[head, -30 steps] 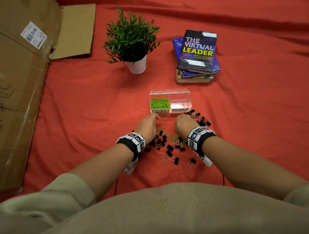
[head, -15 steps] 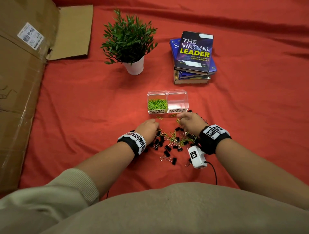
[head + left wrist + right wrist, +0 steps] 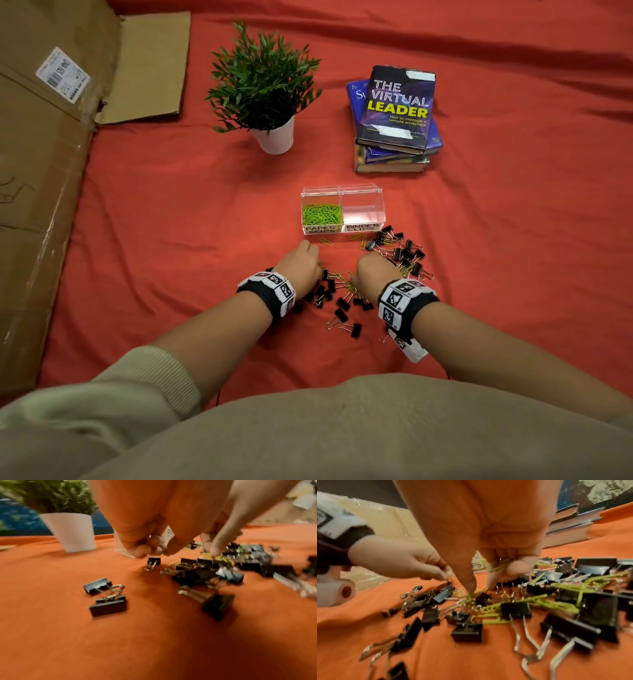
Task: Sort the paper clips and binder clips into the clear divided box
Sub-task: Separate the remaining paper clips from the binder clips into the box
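The clear divided box stands on the red cloth; its left cell holds green paper clips, and its right cell, labelled BINDER CLIPS, holds nothing. Just in front lies a mixed pile of black binder clips and green paper clips. My right hand reaches thumb and forefinger down into the pile while its curled outer fingers hold a few paper clips. My left hand hovers at the pile's left edge with its fingers curled and tips pinched together, a bit of green wire between them.
A potted plant and a stack of books stand behind the box. Flattened cardboard covers the left side. More binder clips lie right of the box front. My torso fills the bottom of the head view.
My right hand has drawn back from the box front toward me and dipped into the middle of the pile. The left hand has stayed about where it was.
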`<state>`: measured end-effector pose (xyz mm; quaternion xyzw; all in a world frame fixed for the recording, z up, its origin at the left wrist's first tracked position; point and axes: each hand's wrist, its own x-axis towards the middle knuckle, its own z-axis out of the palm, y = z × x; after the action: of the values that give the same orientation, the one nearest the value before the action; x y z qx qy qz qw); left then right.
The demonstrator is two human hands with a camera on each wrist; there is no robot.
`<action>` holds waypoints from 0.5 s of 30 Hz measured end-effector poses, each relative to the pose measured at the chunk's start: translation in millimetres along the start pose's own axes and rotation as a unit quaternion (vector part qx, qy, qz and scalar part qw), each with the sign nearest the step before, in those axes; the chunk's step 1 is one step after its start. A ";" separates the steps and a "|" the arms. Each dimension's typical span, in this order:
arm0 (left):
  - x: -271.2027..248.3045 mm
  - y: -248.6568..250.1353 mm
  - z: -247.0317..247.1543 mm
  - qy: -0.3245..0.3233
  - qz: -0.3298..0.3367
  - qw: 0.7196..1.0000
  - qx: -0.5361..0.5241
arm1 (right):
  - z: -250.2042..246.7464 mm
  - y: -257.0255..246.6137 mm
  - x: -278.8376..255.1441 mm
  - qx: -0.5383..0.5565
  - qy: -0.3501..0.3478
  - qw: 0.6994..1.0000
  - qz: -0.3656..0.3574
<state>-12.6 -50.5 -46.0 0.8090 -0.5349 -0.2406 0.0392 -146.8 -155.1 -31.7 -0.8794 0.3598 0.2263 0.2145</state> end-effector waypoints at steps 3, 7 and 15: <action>-2.5 -3.2 -7.2 0.022 -0.044 0.992 -0.116 | 11.2 -1.9 6.3 -0.007 0.004 1.000 -0.010; -3.6 -8.8 -13.5 0.014 -0.081 0.974 -0.209 | 18.2 -6.1 9.7 -0.027 0.002 1.000 -0.015; 1.4 -4.6 -12.4 0.001 -0.137 0.947 -0.290 | 1.5 0.6 11.2 0.091 -0.012 0.996 -0.009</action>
<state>-2.9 -52.2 -37.0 0.8282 -0.3260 -0.3881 0.2393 -140.5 -160.6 -39.2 -0.8565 0.3687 0.2010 0.3002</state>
